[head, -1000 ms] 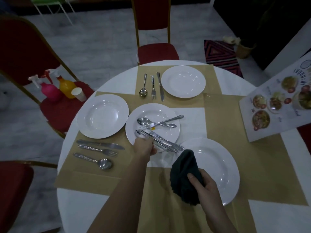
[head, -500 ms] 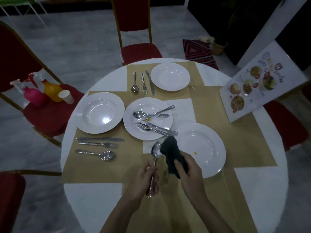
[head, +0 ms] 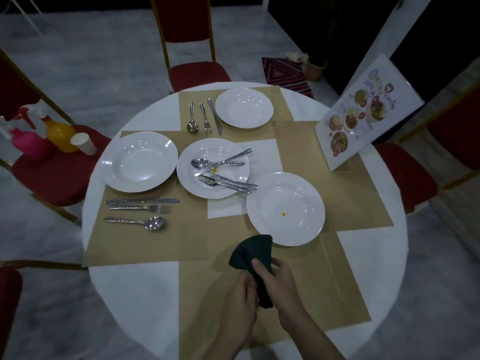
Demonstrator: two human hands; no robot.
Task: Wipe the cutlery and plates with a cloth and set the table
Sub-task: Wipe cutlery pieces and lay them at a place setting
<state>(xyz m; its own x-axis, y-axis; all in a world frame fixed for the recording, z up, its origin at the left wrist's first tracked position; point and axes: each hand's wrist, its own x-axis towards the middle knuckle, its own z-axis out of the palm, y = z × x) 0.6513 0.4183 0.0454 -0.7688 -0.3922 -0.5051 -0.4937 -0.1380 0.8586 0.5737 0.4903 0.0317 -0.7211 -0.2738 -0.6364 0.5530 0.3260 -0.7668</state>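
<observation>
Round table: both hands grip dark cloth beside near plate.

Round white table, tan placemats. On mats: four white plates, two cutlery sets, standing menu card.

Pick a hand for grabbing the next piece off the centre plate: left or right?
Left, probably. The right hand has its grip on the dark cloth, which does the wiping. The centre plate with cutlery lies ahead on the left hand side. Whether the left hand holds anything is hidden.
</observation>
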